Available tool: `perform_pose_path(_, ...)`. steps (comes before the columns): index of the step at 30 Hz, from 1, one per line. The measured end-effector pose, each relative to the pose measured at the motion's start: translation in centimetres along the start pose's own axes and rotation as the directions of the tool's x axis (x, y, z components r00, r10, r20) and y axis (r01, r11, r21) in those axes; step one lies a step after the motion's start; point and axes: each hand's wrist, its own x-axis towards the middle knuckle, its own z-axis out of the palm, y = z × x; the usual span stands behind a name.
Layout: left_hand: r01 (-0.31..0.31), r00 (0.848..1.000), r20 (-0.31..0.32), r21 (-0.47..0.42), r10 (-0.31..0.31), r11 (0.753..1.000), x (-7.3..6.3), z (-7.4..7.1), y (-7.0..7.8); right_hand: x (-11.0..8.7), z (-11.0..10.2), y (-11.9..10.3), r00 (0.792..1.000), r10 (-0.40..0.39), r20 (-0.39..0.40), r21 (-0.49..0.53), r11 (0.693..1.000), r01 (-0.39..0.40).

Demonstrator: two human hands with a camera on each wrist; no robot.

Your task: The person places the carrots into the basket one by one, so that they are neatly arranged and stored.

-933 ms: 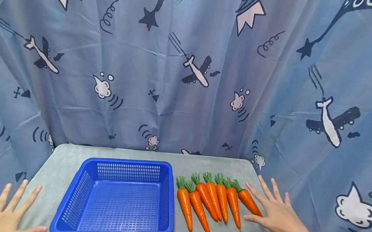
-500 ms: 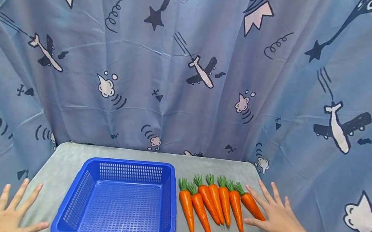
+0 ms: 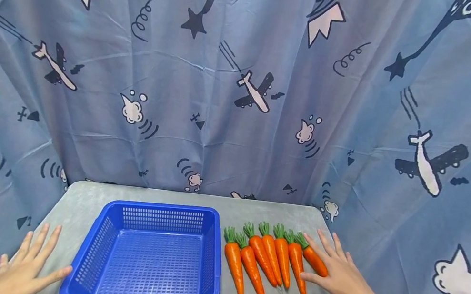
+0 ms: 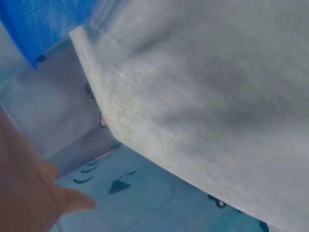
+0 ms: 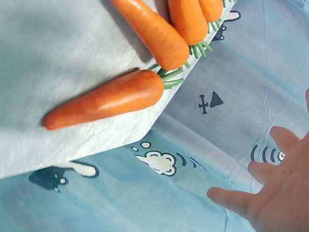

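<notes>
My left hand [image 3: 27, 264], fingers spread, hovers at the left of the table beside a blue plastic basket [image 3: 64, 287] with perforated walls, which has nothing in it. Several orange carrots [image 3: 234, 267] with short green tops lie in a row right of the basket, tops toward the back. My right hand [image 3: 340, 274] is spread over the right end of that row, its thumb and fingers overlapping the rightmost carrot [image 3: 315, 262] in the head view. In the right wrist view this carrot [image 5: 108, 99] lies apart from the fingers, near the table edge. Neither hand holds anything.
The grey table [image 3: 88, 194] has rounded back corners. A blue curtain [image 3: 172, 87] printed with planes and clouds hangs behind it and along both sides.
My left hand has moved right, closer to the basket. The right hand has shifted a little left over the rightmost carrot. The basket and carrots stay in place.
</notes>
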Motion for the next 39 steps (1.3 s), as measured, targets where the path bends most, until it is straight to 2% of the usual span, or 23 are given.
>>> perform_pose_path(4, -0.02, 1.0, 0.008, -0.048, 0.02, 0.999, 0.5, -0.2, 0.5, 0.2, 0.2, -0.4, 1.0, 0.008, -0.002, 0.037, 0.999, -0.008)
perform_pose_path(6, -0.063, 0.998, 0.012, -0.138, 0.065, 0.988, 0.6, -0.1, 0.6, 0.3, 0.3, -0.4, 1.0, 0.013, 0.0, 0.054, 0.998, -0.013)
perform_pose_path(9, -0.158, 0.986, 0.003, -0.336, 0.169, 0.929, 0.7, 0.3, 0.9, 0.5, 0.6, -0.2, 0.999, 0.02, 0.031, 0.112, 0.993, -0.023)
perform_pose_path(12, -0.208, 0.973, 0.0, -0.44, 0.232, 0.873, 0.8, 0.6, 1.6, 0.9, 1.1, 0.2, 0.998, 0.012, 0.064, 0.182, 0.983, -0.023)
perform_pose_path(16, -0.199, 0.978, -0.02, -0.403, 0.208, 0.893, 1.2, 0.8, 3.0, 1.5, 1.6, 1.0, 0.998, 0.019, 0.063, 0.234, 0.972, -0.034)
perform_pose_path(20, -0.22, 0.976, -0.094, -0.4, 0.198, 0.89, 2.0, 0.9, 4.2, 2.2, 2.2, 2.1, 0.999, 0.043, 0.028, 0.246, 0.968, -0.048)
perform_pose_path(22, -0.27, 0.962, -0.155, -0.375, 0.227, 0.887, 2.2, 1.1, 4.5, 2.6, 2.6, 2.6, 0.998, 0.053, 0.023, 0.251, 0.966, -0.057)
perform_pose_path(27, -0.404, 0.906, -0.268, -0.326, 0.326, 0.855, 2.9, 2.0, 4.6, 3.2, 3.6, 4.2, 0.997, 0.07, 0.039, 0.264, 0.962, -0.078)
perform_pose_path(29, -0.419, 0.9, -0.279, -0.34, 0.336, 0.842, 3.2, 2.4, 4.5, 3.3, 4.1, 4.8, 0.996, 0.08, 0.043, 0.272, 0.958, -0.089)
perform_pose_path(31, -0.411, 0.903, -0.285, -0.35, 0.323, 0.842, 3.3, 2.8, 4.4, 3.5, 4.4, 5.5, 0.995, 0.086, 0.049, 0.275, 0.957, -0.096)
perform_pose_path(35, -0.426, 0.893, -0.313, -0.357, 0.323, 0.831, 3.6, 3.3, 4.2, 4.1, 5.1, 6.6, 0.993, 0.103, 0.052, 0.274, 0.955, -0.113)
perform_pose_path(39, -0.472, 0.865, -0.352, -0.332, 0.357, 0.817, 3.6, 4.0, 4.3, 4.7, 5.6, 7.7, 0.992, 0.111, 0.056, 0.281, 0.952, -0.122)
